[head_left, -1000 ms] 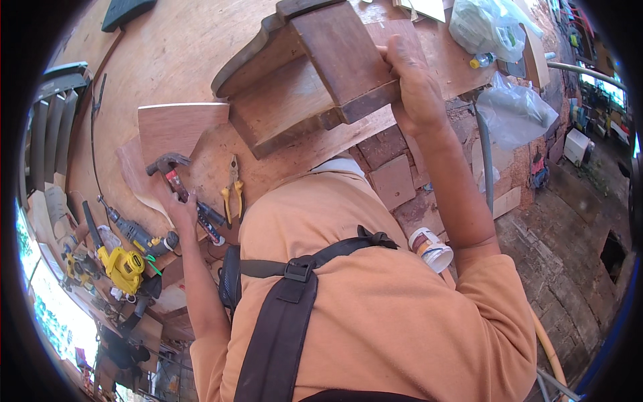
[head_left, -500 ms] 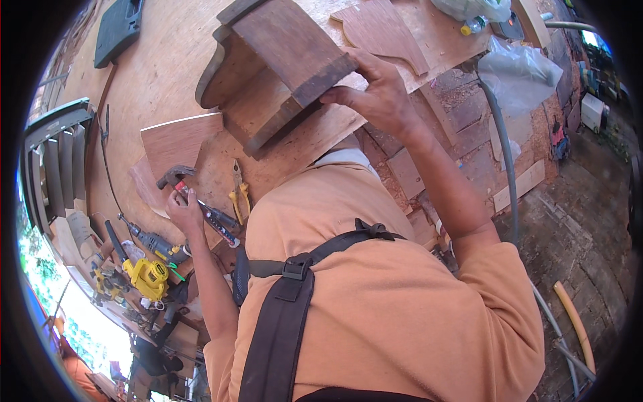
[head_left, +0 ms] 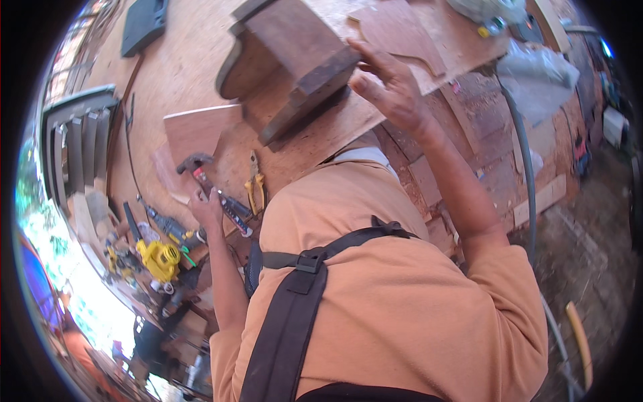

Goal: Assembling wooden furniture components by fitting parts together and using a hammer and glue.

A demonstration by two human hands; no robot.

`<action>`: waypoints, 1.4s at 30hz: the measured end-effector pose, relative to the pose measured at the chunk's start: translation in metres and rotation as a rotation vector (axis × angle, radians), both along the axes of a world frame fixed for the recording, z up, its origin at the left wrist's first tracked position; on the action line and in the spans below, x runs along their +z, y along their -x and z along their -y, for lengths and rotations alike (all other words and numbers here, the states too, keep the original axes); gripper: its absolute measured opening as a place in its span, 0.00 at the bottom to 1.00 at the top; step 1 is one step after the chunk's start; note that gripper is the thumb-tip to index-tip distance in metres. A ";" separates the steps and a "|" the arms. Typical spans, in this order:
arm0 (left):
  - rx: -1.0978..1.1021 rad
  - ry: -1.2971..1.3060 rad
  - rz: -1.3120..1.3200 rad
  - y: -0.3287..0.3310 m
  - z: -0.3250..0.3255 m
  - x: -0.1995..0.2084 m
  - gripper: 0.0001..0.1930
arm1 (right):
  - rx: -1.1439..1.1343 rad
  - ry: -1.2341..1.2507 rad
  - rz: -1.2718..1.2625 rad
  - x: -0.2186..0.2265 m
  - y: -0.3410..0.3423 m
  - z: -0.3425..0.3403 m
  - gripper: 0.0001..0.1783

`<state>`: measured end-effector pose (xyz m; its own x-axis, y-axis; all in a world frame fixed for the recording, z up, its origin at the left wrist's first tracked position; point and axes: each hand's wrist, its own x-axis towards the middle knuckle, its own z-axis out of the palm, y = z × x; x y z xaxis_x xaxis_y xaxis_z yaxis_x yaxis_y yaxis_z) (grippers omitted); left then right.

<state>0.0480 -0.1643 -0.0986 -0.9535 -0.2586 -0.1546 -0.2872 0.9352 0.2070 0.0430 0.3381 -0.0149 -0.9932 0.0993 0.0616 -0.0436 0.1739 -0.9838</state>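
Note:
My left hand (head_left: 208,209) is closed on a claw hammer (head_left: 200,173), holding it by the handle with its dark head pointing away from me. On the plywood-topped table stands a dark brown wooden piece (head_left: 295,41), like a small shelf with curved side panels. Beside its right-hand corner is my right hand (head_left: 395,94), thumb and fingers apart, holding nothing; whether a fingertip still brushes the edge I cannot tell. Yellow-handled pliers (head_left: 255,186) lie to the right of the hammer. A cut plywood panel (head_left: 201,130) lies just beyond it.
At the left are a yellow blower (head_left: 159,260), a power drill (head_left: 175,229) and a grey slatted frame (head_left: 84,147). A black case (head_left: 144,27) lies far left. Another shaped panel (head_left: 402,37), a plastic bag (head_left: 539,70) and a grey hose (head_left: 524,157) are to the right.
My right hand has let go of the wooden piece's corner and opened its fingers. My left hand keeps hold of the hammer. The whole view has shifted slightly.

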 end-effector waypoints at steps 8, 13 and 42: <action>0.018 -0.130 -0.062 -0.028 -0.015 -0.008 0.21 | -0.123 -0.316 -0.221 0.016 0.010 0.006 0.44; 0.135 -0.066 0.046 -0.054 -0.025 -0.011 0.26 | -0.031 -0.728 -0.571 0.059 0.026 0.028 0.33; -0.012 -0.567 -0.161 -0.030 0.083 0.012 0.20 | 0.002 -1.113 -0.271 0.036 0.069 0.036 0.37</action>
<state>0.0780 -0.2468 -0.0863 -0.9788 -0.1672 -0.1182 -0.2007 0.6690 0.7157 -0.0264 0.3022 0.0210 -0.9341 -0.1461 0.3258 -0.2319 0.9421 -0.2422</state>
